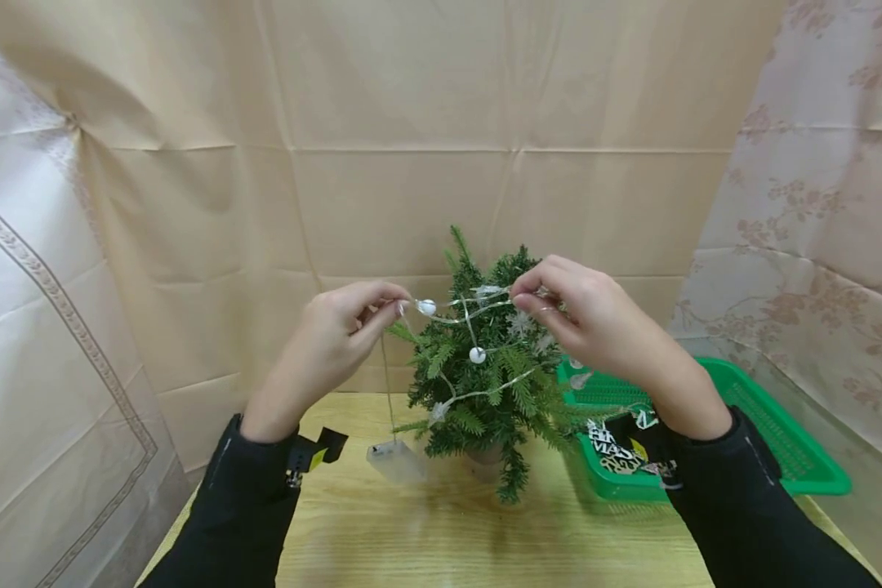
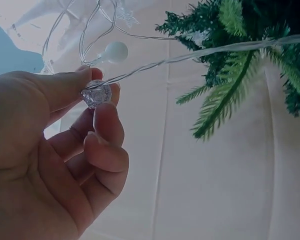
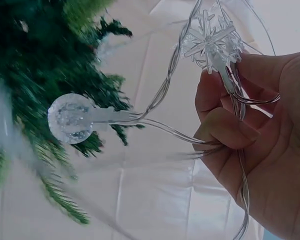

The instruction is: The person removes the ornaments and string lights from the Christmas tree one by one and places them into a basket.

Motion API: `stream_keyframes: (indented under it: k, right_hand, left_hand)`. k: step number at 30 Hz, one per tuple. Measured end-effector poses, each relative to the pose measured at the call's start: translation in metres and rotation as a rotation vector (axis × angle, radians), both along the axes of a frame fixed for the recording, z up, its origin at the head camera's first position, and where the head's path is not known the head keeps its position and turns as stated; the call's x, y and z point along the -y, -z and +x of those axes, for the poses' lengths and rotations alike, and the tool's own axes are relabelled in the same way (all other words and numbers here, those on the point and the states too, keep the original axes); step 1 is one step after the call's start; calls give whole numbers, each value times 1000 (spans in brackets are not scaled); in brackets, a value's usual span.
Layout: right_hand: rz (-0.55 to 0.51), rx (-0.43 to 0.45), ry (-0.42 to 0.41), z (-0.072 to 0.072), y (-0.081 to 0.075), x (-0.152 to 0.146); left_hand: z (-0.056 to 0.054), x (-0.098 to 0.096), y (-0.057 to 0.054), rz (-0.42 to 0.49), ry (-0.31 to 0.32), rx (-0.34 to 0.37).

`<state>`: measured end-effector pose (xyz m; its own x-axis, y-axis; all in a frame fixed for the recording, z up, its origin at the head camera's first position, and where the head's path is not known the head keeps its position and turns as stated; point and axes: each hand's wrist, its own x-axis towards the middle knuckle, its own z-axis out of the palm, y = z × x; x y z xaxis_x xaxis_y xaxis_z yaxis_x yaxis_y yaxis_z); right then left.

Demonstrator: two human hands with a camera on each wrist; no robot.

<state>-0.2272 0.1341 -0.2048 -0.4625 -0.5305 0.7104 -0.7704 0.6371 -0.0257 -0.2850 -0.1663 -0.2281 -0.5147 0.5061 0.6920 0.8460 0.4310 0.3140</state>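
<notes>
A small artificial Christmas tree [image 1: 510, 367] stands between the two hands. The left hand [image 1: 338, 339] pinches the clear wire of a string of lights [image 1: 478, 398] at the tree's upper left, by a clear faceted bulb [image 2: 97, 95]. Beside its fingertips is a white ball bulb [image 1: 426, 307]. At the upper right of the tree, the right hand [image 1: 591, 318] grips several strands, with a snowflake bulb [image 3: 210, 42] at its fingertips and a bubbly round bulb [image 3: 72, 118] dangling off. Part of the string is draped across the branches.
A transparent battery box [image 1: 397, 461] hangs on its wire below the left hand, left of the tree pot [image 1: 485, 464]. A green plastic basket [image 1: 772, 425] with cut-out ornaments [image 1: 617, 449] sits to the right on the wooden table [image 1: 412, 539]. A beige cloth [image 1: 382, 196] hangs behind.
</notes>
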Motion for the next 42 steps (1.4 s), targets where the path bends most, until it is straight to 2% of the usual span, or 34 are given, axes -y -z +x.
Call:
stream_keyframes:
  k: [8,16,21,30,35,39,42]
  right_hand:
    - [-87,6,-7,12,32,5]
    - [-203,74,9,33,64,8]
    - [-260,94,-40,42,86,10]
    - [-315,208,-67,52,119,10]
    - [-335,224,-137,52,138,12]
    - [-313,204,-153,53,148,19]
    - [-283,242,-157,52,155,27]
  left_hand:
    - [7,2,24,82,55,-12]
    - [18,2,49,152,75,56]
    - [22,0,64,178,78,81]
    - [32,-7,85,222,135,152]
    - [39,-9,94,258,162,194]
    - [41,-10,105,290,177,193]
    - [43,-7,116,322,170,179]
